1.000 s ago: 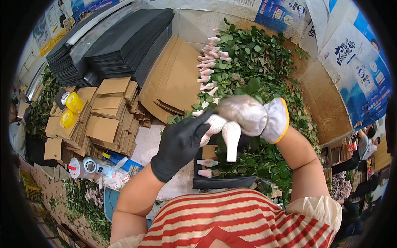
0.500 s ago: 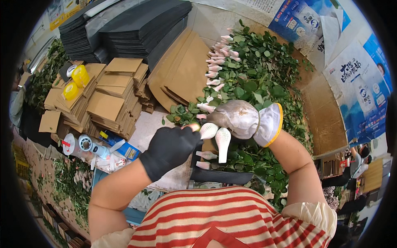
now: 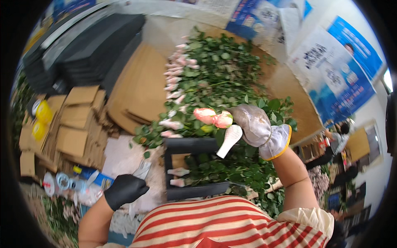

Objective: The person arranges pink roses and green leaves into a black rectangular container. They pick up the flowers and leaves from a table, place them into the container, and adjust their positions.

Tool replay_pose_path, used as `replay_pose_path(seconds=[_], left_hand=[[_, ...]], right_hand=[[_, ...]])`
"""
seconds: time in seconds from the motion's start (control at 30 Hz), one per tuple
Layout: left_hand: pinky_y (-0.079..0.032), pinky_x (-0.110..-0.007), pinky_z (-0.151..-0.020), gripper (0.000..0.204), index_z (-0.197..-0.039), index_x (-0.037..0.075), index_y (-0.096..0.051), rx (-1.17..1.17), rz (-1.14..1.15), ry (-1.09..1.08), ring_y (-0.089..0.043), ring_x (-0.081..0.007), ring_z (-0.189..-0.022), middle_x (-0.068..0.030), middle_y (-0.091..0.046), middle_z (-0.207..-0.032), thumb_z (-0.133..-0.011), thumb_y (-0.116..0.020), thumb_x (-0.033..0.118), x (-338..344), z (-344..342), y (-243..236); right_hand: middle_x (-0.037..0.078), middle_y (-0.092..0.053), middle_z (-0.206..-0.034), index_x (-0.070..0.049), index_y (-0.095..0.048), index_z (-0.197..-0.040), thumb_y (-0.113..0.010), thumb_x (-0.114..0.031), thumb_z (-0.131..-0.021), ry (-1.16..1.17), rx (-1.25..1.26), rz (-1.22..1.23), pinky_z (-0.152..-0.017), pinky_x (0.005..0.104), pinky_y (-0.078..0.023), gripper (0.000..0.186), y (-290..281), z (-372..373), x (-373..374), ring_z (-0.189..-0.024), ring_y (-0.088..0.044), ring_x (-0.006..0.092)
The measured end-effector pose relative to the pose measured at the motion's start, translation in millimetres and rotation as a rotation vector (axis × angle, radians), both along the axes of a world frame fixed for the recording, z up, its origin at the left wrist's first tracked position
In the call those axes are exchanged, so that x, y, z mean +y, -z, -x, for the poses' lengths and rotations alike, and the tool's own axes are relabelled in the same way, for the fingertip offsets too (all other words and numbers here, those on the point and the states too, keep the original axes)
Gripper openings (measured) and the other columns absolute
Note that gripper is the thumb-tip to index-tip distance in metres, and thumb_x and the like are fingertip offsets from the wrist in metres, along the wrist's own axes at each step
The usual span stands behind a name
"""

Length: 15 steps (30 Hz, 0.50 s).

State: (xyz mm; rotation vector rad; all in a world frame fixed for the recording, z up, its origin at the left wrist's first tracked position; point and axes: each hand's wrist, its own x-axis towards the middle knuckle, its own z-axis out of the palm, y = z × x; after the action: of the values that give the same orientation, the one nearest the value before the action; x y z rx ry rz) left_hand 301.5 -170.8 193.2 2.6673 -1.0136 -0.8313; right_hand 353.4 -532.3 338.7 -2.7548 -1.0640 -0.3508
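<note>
Holds two pink roses (image 3: 223, 119) and a white-netted bud (image 3: 230, 140) in the gloved right hand (image 3: 251, 125), above a black tray (image 3: 198, 191) with netted roses (image 3: 178, 172) and leafy stems (image 3: 244, 165). Curls the black-gloved left hand (image 3: 126, 191) over the counter (image 3: 118, 157), beside a blue package (image 3: 102, 180); cannot tell whether holding anything there.

**Left hand's off the flowers, and the pink's showing now**

So the black-gloved left hand (image 3: 126, 191) has dropped away from the blooms, down to the pale tabletop (image 3: 118, 155). Two peachy-pink rose heads (image 3: 213, 118) now show bare beside the right hand in its stained whitish glove (image 3: 252, 126). Only one white mesh-sleeved bud (image 3: 230, 140) shows there instead of two. View's swung too: the tan cardboard stacks (image 3: 76, 138) sit further left.
</note>
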Motion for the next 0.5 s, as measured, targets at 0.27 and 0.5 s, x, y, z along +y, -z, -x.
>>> replay_pose_path(seconds=[0.27,0.5], left_hand=[[-0.053,-0.036,-0.076,0.039,-0.114,0.001,-0.054,0.145,1.374,-0.143,-0.066,-0.0176,-0.088,-0.0078,-0.064,-0.094,-0.088,-0.076,0.020,-129.3,-12.5,-44.3],[-0.053,-0.039,-0.080,0.037,-0.111,0.001,-0.068,-0.152,0.526,-0.306,-0.067,-0.0299,-0.086,-0.0141,-0.067,-0.095,-0.077,-0.080,0.013,6.0,-19.4,44.3]], right_hand=[[0.011,-0.071,-0.097,-0.004,-0.065,-0.116,-0.065,-0.025,-0.085,0.125,-0.192,0.153,-0.074,0.0413,-0.054,0.037,-12.2,26.9,-6.7,-0.085,-0.068,0.0300],[0.009,-0.071,-0.097,0.001,-0.067,-0.112,-0.052,-0.029,-0.098,0.537,0.505,-0.959,-0.068,0.0307,-0.052,0.036,-25.1,66.4,-40.2,-0.074,-0.065,0.0171]])
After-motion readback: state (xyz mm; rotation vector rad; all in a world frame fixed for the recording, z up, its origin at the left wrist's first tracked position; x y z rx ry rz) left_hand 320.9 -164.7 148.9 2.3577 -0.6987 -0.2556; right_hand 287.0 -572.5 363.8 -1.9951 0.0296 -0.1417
